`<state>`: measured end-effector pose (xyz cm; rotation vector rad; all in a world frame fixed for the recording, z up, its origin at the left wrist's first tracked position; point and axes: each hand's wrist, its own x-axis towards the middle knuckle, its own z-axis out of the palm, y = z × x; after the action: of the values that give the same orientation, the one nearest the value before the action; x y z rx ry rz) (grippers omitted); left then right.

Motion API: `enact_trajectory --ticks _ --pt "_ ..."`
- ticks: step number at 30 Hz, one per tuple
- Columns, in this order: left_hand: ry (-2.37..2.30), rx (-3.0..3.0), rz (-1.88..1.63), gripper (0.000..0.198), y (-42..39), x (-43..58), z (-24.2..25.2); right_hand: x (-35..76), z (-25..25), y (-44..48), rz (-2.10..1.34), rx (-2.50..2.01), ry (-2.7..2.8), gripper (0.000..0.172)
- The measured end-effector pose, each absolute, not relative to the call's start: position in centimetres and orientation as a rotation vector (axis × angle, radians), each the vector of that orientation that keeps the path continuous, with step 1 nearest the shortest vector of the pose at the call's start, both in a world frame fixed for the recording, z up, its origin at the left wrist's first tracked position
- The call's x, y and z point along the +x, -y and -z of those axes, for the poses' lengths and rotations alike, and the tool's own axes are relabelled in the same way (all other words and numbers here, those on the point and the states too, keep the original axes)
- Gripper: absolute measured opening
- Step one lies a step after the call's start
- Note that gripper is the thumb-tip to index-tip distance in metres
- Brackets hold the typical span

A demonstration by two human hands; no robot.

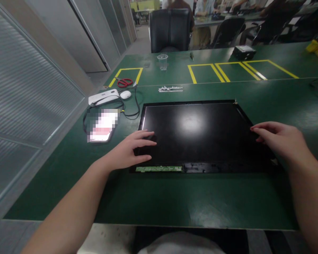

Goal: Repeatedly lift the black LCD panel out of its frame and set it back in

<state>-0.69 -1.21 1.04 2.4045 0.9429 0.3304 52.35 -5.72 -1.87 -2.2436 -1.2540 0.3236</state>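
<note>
A black display panel (201, 141) lies flat on the green table, its glossy face up and reflecting a light. Along its near edge on the left runs a narrow green circuit board (159, 169). My left hand (139, 148) rests with spread fingers over the panel's left edge. At the right edge of the panel is my right hand (281, 135), thumb and forefinger pinched together. Whatever lies between those fingertips, if anything, is too small to make out.
Left of the panel lie a lit phone (104, 125), a white power strip (104, 96), a white mouse (125, 94) and red-handled scissors (124, 83). Farther back are white strips (170, 89), a clear plastic cup (162, 62) and a black box (244, 52). Several people sit beyond the table.
</note>
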Motion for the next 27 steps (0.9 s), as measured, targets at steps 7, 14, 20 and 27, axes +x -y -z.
enact_trajectory --ticks 7,14,20,27 --pt "-0.905 2.454 -0.227 0.054 1.4 -1.0 -1.3 51.1 0.9 5.8 -0.382 -2.254 1.170 0.038" --pt "-0.877 2.467 -0.235 0.046 1.4 -0.9 -1.3 50.7 0.4 5.8 -0.493 -2.219 1.058 0.039" --pt "-0.848 2.463 -0.229 0.038 1.9 -0.5 -1.6 50.4 0.3 5.8 -0.479 -2.106 1.017 0.034" --pt "-0.838 2.421 -0.211 0.036 2.0 -0.3 -1.8 49.7 -0.3 5.8 -0.527 -2.060 0.988 0.030"
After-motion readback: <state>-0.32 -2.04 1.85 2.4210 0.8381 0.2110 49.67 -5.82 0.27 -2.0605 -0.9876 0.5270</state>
